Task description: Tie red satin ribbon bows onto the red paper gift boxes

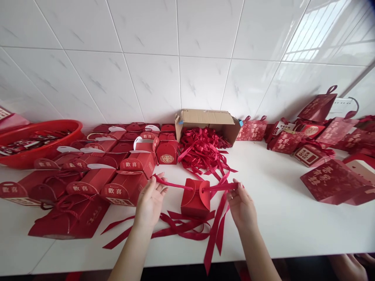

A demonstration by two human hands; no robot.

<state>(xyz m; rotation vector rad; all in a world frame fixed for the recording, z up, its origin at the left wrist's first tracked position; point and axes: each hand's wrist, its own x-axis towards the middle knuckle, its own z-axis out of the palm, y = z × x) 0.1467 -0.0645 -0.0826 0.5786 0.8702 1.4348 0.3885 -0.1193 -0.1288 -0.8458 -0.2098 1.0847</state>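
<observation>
On the white tabletop (278,218), the small red paper gift box (195,199) sits between left hand (150,201) and right hand (241,205), each pinching an end of its red satin ribbon (172,184); even, gentle pulling should keep it centred

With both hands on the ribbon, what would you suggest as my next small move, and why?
Probably cross the two ends over the small red box. The ribbon runs through its top, with the left hand pinching one end and the right hand the other; no knot shows.
</observation>
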